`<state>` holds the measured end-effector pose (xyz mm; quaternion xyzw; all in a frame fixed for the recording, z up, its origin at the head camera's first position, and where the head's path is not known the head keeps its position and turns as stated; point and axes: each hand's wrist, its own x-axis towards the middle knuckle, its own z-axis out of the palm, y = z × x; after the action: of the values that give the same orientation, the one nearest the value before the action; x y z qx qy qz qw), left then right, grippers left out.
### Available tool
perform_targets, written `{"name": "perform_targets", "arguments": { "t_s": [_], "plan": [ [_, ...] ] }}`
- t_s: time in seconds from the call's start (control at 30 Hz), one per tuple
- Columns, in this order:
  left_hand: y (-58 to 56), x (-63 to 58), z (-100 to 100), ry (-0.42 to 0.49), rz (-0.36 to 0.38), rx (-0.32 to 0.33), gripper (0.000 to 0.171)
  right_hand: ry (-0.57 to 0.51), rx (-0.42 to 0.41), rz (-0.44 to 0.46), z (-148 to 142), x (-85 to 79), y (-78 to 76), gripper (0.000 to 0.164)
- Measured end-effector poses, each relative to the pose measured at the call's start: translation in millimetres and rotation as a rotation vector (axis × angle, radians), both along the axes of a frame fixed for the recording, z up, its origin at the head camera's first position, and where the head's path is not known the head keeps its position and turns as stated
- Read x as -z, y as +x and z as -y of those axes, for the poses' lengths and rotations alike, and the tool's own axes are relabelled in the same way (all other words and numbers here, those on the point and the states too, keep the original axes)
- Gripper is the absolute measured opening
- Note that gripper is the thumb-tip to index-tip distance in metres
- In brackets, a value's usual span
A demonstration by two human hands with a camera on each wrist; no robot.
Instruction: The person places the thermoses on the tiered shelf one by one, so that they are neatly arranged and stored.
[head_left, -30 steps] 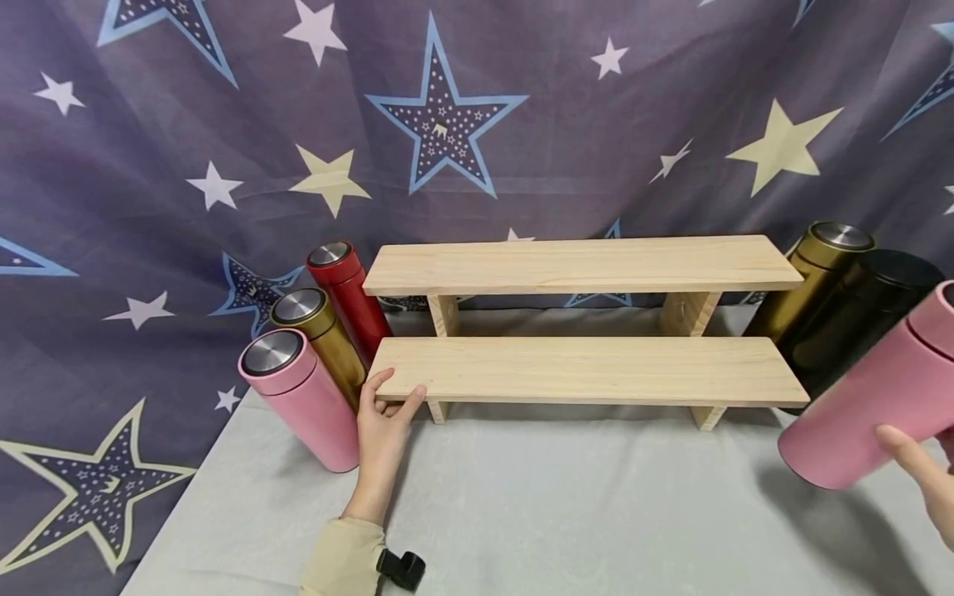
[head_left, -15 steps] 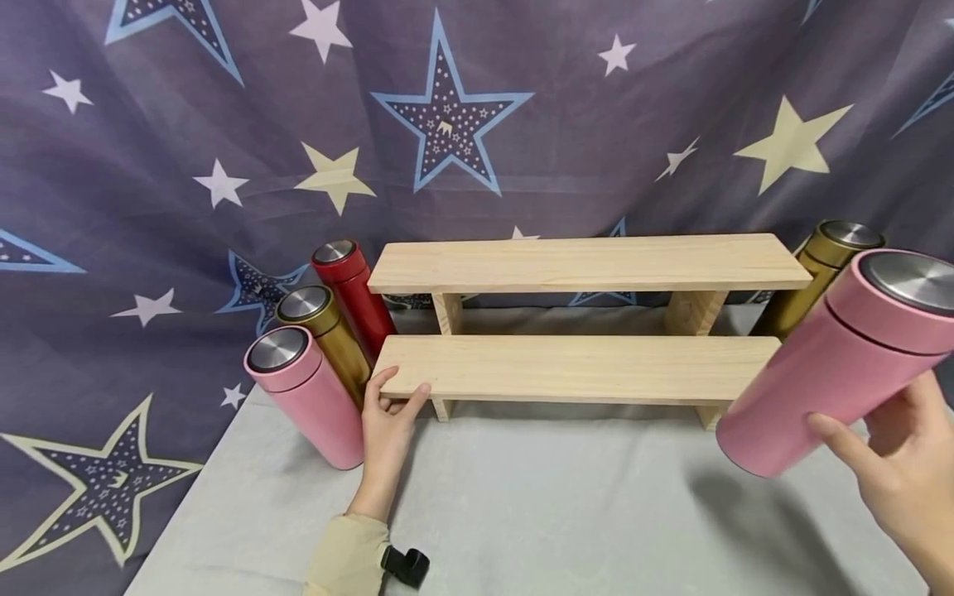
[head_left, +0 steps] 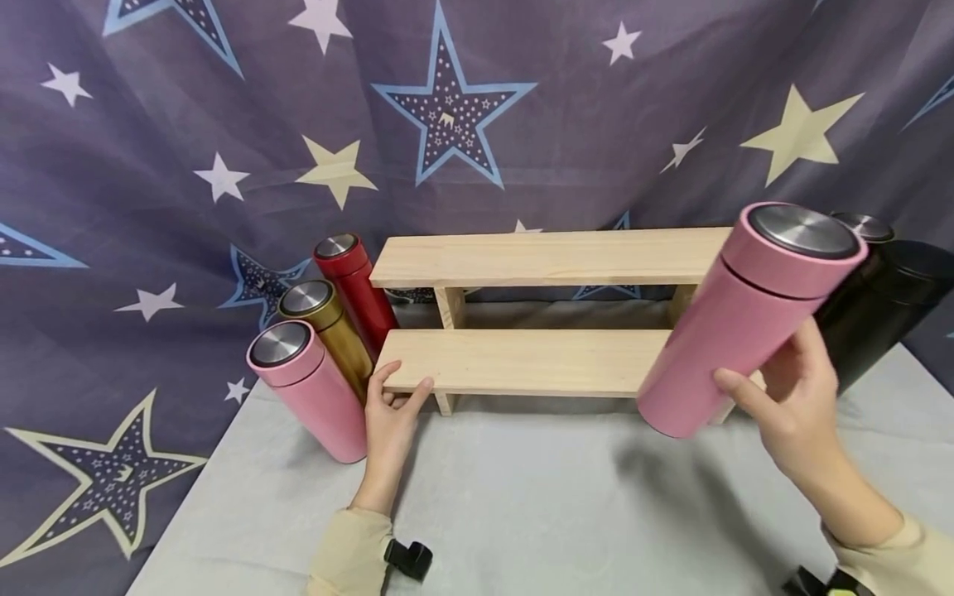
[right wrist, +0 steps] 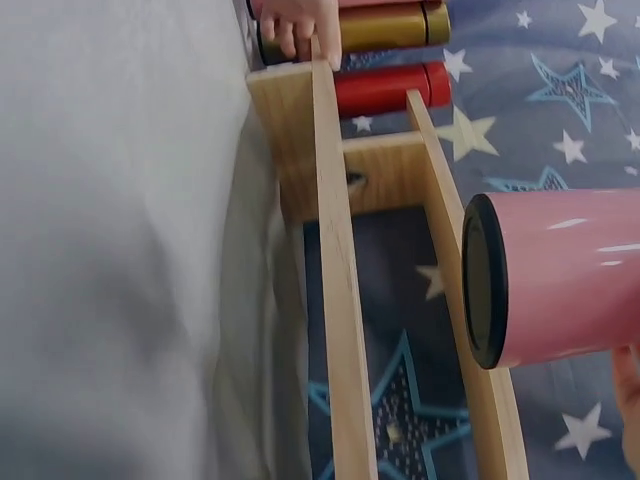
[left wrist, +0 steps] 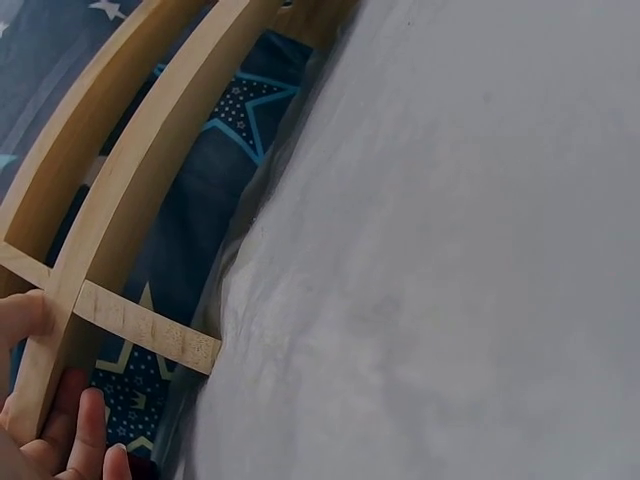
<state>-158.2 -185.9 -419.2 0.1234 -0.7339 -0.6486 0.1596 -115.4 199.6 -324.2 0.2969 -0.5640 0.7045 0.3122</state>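
In the head view, my right hand (head_left: 793, 406) grips a pink thermos flask (head_left: 738, 331) with a steel-topped lid, held up off the table and tilted. The flask hangs in front of the right end of a two-tier wooden shelf (head_left: 537, 360). In the right wrist view the dark base of this pink flask (right wrist: 560, 275) shows beside the boards. My left hand (head_left: 391, 422) holds the left front corner of the lower board, thumb and fingers about its edge. The left wrist view shows the thumb above and fingers (left wrist: 88, 430) under that board.
Left of the shelf stand a red flask (head_left: 358, 290), a gold flask (head_left: 328, 331) and another pink flask (head_left: 313, 397). A black flask (head_left: 879, 314) stands at the right, another steel-topped lid (head_left: 864, 225) behind it. A star-patterned curtain (head_left: 566, 149) hangs behind the grey-covered table (head_left: 537, 497).
My right hand has carried the pink flask leftward from the right edge toward the shelf, and it now covers part of the shelf's right end. The left hand stays on the lower board.
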Motion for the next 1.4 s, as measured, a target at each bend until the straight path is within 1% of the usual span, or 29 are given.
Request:
{"name": "perform_targets", "arguments": {
  "t_s": [0.2,0.43,0.53,0.73,0.87,1.1,1.3,1.4],
  "plan": [
    [-0.2,-0.4,0,-0.021,-0.002,0.001,0.058,0.05,-0.02,0.033,25,-3.8,-12.9,0.064],
    [-0.3,0.7,1,-0.022,0.008,0.008,0.059,0.124,-0.031,0.045,52,-8.1,-28.1,0.068],
    [-0.1,1.1,0,-0.029,0.011,0.008,0.059,0.145,-0.029,0.065,62,-10.6,-34.5,0.068],
    [-0.2,-0.5,-2,-0.014,0.001,0.011,0.059,0.128,-0.025,0.131,84,-16.8,-49.3,0.065],
    [-0.4,-0.8,-1,-0.018,0.001,0.005,0.058,0.102,-0.005,0.171,100,-20.4,-61.8,0.066],
    [-0.8,-0.8,-2,-0.023,0.003,0.006,0.058,0.039,0.002,0.161,128,-34.0,-86.0,0.066],
    [-1.1,-0.3,-2,-0.012,-0.005,-0.002,0.058,0.031,0.024,0.138,147,-48.4,-107.7,0.07],
    [-1.2,0.1,-2,-0.009,-0.008,-0.004,0.058,0.036,0.025,0.129,156,-57.9,-117.6,0.069]
  ]
}}
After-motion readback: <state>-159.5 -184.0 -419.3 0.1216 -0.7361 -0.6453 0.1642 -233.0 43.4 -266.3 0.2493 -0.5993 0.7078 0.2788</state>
